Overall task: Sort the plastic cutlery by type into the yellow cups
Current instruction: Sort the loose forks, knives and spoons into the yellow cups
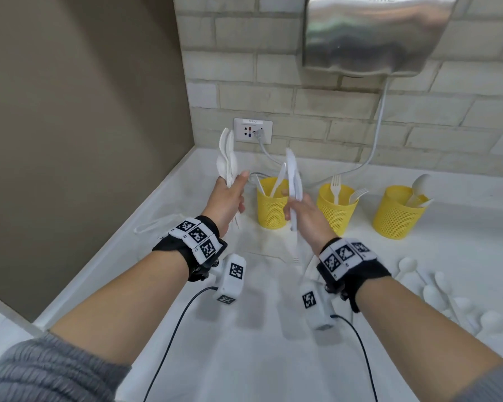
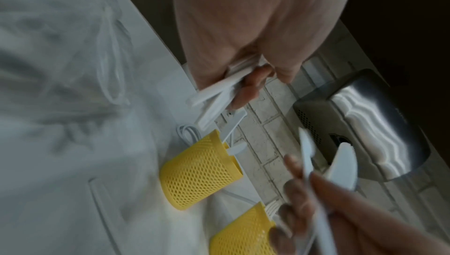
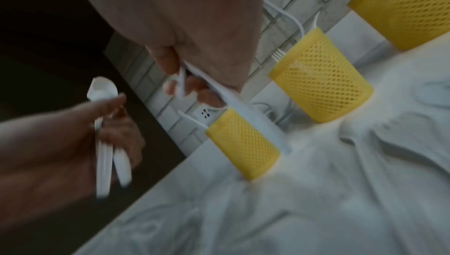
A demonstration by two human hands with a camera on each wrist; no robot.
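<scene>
LEGIBLE TEXT: none | socket plate (image 1: pixel 253 130) label beyond my left hand (image 1: pixel 228 198): blurred | wrist markers: patterns only, no characters

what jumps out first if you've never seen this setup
Three yellow mesh cups in a row near the brick wall, holding knives, forks and spoons from left to right. In front of them, the left hand grips a bundle of white spoons and the right hand grips knives. A steel hand dryer hangs above.
</scene>
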